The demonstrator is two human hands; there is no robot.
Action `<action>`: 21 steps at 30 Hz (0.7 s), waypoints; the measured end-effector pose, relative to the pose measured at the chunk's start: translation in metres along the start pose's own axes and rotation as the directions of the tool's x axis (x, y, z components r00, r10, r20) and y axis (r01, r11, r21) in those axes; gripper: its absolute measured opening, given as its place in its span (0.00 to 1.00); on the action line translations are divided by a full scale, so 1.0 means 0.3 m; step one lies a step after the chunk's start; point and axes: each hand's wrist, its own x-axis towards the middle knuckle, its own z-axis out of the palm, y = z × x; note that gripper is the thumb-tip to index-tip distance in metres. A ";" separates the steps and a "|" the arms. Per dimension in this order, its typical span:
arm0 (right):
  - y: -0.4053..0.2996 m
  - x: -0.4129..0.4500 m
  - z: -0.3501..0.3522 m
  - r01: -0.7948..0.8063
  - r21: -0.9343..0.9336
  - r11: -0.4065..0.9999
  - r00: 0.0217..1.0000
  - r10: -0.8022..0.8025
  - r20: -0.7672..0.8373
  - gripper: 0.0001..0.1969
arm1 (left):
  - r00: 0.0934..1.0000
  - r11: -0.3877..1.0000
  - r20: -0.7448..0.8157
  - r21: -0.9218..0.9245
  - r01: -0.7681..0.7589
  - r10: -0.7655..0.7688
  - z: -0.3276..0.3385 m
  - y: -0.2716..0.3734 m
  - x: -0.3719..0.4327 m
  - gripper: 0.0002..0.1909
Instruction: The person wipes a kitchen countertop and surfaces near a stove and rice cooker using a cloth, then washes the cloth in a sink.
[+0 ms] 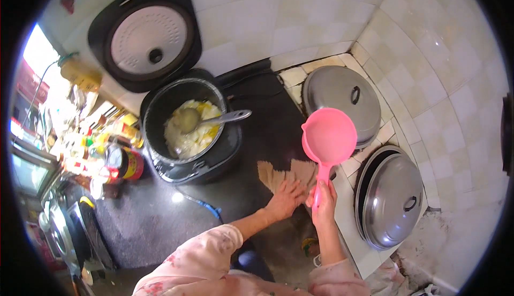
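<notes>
My right hand grips the handle of a pink plastic water dipper, holding it up over the counter's right edge. The dipper's bowl faces up and has a small spout on its left. My left hand is on a wrinkled brown cloth at the edge of the dark counter, fingers over its folds. Left of the cloth, a rice cooker stands with its lid raised. Inside its pot are cloudy liquid and white and yellow food. A metal ladle lies in the pot, its handle over the rim.
Two lidded woks sit on the tiled stove at right, under a far metal lid and a near one. Several jars and bottles crowd the counter's left side. A blue-marked cable runs across the counter. Tiled walls rise behind.
</notes>
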 end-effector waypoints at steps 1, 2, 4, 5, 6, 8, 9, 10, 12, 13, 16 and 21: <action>0.018 0.005 0.014 -0.017 -0.017 1.000 1.000 0.017 0.012 0.10 | 1.000 1.000 -0.004 -0.009 0.025 -0.025 0.011 0.027 -0.071 0.21; 0.048 0.004 0.035 -0.037 0.003 0.999 0.999 0.037 0.018 0.11 | 0.997 0.999 -0.077 -0.031 -0.028 0.025 0.020 0.047 -0.161 0.19; 0.112 -0.006 0.070 -0.072 0.009 0.997 0.997 0.072 0.013 0.12 | 0.988 0.998 -0.152 -0.049 -0.028 0.020 0.031 0.106 -0.332 0.17; 0.150 -0.011 0.080 -0.091 -0.005 0.996 0.996 0.092 0.021 0.12 | 0.999 0.998 0.028 -0.040 0.042 -0.041 0.036 0.137 -0.417 0.14; 0.168 -0.019 0.089 -0.100 -0.006 0.995 0.995 0.100 0.029 0.12 | 0.978 0.996 0.193 -0.024 0.091 -0.085 0.034 0.155 -0.477 0.12; 0.234 -0.040 0.117 -0.143 0.001 0.990 0.985 0.142 0.096 0.15 | 0.988 0.966 -0.004 -0.211 0.148 -0.152 -0.003 0.184 -0.637 0.07; 0.251 -0.054 0.126 -0.169 -0.042 0.985 0.971 0.173 0.163 0.20 | 0.977 0.919 -0.006 -0.340 0.198 -0.213 -0.064 0.205 -0.698 0.06; 0.264 -0.072 0.138 -0.159 -0.072 0.985 0.971 0.169 0.168 0.23 | 0.977 0.870 0.061 -0.447 0.208 -0.202 -0.148 0.201 -0.746 0.06; 0.298 -0.117 0.167 -0.186 -0.112 0.976 0.972 0.199 0.122 0.28 | 0.967 0.761 0.032 -0.611 0.220 -0.254 -0.253 0.200 -0.880 0.06; 0.311 -0.128 0.158 -0.210 -0.126 0.970 0.974 0.218 0.055 0.30 | 0.952 0.717 -0.062 -0.673 0.182 -0.300 -0.294 0.208 -0.943 0.07; 0.400 -0.117 -0.008 -0.282 -0.204 0.937 0.958 0.267 -0.101 0.27 | 0.880 0.830 -0.261 -0.510 0.224 -0.398 -0.522 0.208 -1.163 0.15; 0.556 -0.375 0.081 -0.228 -0.377 0.898 0.973 0.228 -0.046 0.19 | 0.582 0.820 -0.601 -0.248 0.516 -0.548 -0.689 0.203 -1.622 0.19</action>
